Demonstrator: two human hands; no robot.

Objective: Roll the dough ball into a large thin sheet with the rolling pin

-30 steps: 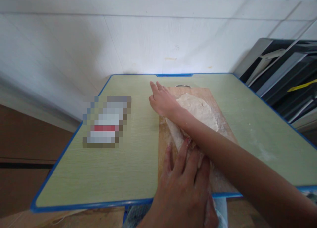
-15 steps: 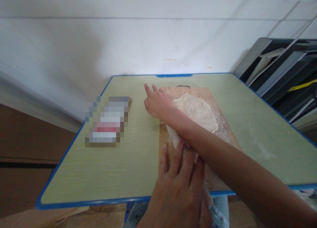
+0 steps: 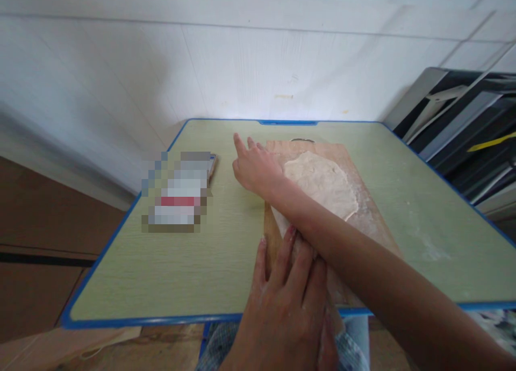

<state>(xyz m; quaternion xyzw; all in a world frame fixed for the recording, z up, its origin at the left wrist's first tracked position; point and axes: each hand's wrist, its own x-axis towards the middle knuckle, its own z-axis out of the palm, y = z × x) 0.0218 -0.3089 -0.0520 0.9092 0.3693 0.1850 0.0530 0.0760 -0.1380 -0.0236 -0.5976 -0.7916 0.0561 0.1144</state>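
The thin sheet of dough [image 3: 322, 180] lies flat on the wooden board [image 3: 342, 155], toward its far half, with its near left part hidden under the crossing right forearm [image 3: 342, 231]. The left hand [image 3: 284, 301] is at the near end of the board, fingers spread and fairly straight, the foremost tips at the dough's near left edge; whether it pinches any dough I cannot tell. The right hand [image 3: 258, 169] reaches past the board's left edge, index finger extended and the others loosely open, with nothing visible in its grasp.

To handle the sheet well, I'd say, press with flat, floured fingers, work from the middle toward the rim, and keep that forearm lifted (soft dough likely clings to skin).

Around it, flour dusts the board's right side and the green table [image 3: 226, 263]. To the left lies a flat oblong thing [image 3: 181, 188], possibly a phone; it is pixelated, so only a red band shows, with no readable label. I can read no brand or writing elsewhere; the faint marks on the far wall [image 3: 242, 70] are illegible.
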